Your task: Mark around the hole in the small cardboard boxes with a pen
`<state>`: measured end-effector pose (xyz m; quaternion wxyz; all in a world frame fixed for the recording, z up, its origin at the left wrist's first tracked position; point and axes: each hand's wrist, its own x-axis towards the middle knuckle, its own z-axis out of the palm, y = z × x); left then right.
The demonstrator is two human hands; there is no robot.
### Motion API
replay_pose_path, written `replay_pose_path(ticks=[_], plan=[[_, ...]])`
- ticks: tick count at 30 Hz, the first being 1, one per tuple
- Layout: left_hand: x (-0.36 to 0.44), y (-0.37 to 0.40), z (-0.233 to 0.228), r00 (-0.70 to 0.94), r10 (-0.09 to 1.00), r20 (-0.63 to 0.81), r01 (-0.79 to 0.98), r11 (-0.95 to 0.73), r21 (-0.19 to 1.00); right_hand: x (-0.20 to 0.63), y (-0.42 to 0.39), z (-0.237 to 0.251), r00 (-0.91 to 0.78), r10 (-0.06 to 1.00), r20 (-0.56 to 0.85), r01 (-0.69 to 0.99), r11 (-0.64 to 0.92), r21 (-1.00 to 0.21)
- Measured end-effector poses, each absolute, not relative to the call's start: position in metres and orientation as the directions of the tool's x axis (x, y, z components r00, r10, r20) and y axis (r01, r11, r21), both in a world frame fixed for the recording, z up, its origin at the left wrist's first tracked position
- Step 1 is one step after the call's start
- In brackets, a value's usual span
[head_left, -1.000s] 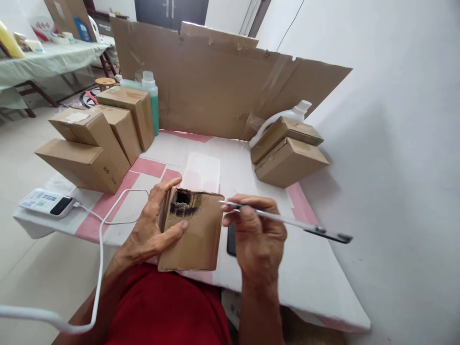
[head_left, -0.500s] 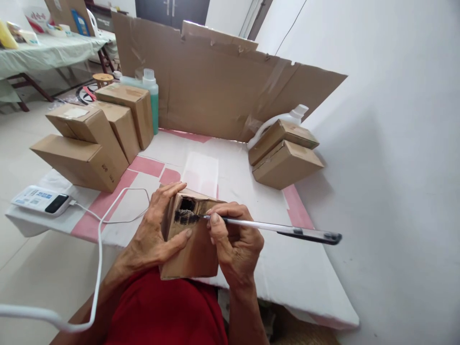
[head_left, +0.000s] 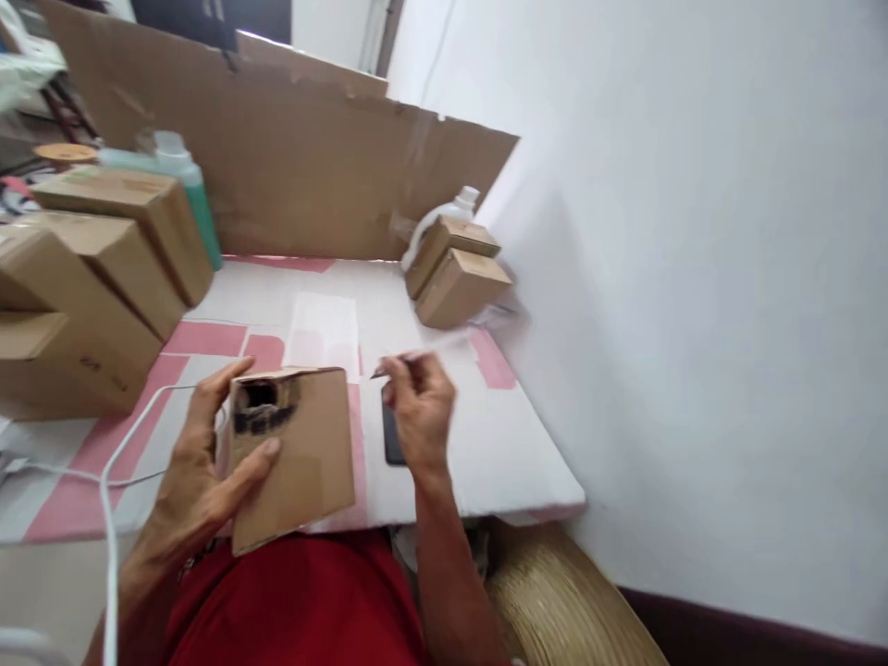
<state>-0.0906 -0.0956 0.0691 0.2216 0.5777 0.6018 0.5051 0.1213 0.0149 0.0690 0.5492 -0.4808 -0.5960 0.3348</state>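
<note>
My left hand (head_left: pixel 212 453) grips the left side of a small cardboard box (head_left: pixel 312 453), its thumb lying across the front face. Near that face's upper left corner is a dark hole with black scribbled ink around and below it. My right hand (head_left: pixel 420 402) is away from the box, to its right, with its fingers pinched around a pen (head_left: pixel 378 374). The pen's tip points left; its barrel is smeared by motion. Beneath the right hand a dark phone-like slab (head_left: pixel 393 435) lies on the table, partly covered by the hand.
Several cardboard boxes (head_left: pixel 104 324) and a green liquid bottle (head_left: pixel 198 203) stand at the left. Two boxes (head_left: pixel 463 289) and a white jug (head_left: pixel 444 211) are at the back right. A cardboard panel (head_left: pixel 298 176) closes off the back. A white cable (head_left: pixel 107 499) runs at the left.
My right hand has drawn the pen away from the box's inked face and moved right, uncovering that face. The view has turned right, and the dark slab now shows.
</note>
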Motion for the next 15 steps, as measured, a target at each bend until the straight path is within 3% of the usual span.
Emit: replay_pose_path(ticks=[1,3,5,7,15], plan=[[-0.092,-0.096,0.069,-0.249,0.924,0.289,0.456,-0.152,0.877,0.126,0.019,0.056,-0.039,0.969,0.245,0.392,0.24,-0.888],[-0.093,-0.096,0.07,-0.268,0.935,0.232,0.429,-0.1,0.898,0.131,0.023,0.029,-0.15,0.989,0.013,0.731,0.12,-0.672],[-0.092,-0.097,0.073,-0.278,0.939,0.201,0.411,-0.073,0.909,0.129,0.018,0.005,-0.132,0.979,-0.155,0.887,0.047,-0.459],[-0.089,-0.097,0.075,-0.274,0.943,0.19,0.396,-0.07,0.916,0.124,0.01,-0.013,-0.089,0.971,-0.222,0.927,-0.001,-0.376],[-0.092,-0.095,0.068,-0.293,0.934,0.206,0.425,-0.066,0.903,0.12,-0.004,-0.023,-0.037,0.961,-0.275,0.951,-0.05,-0.304]])
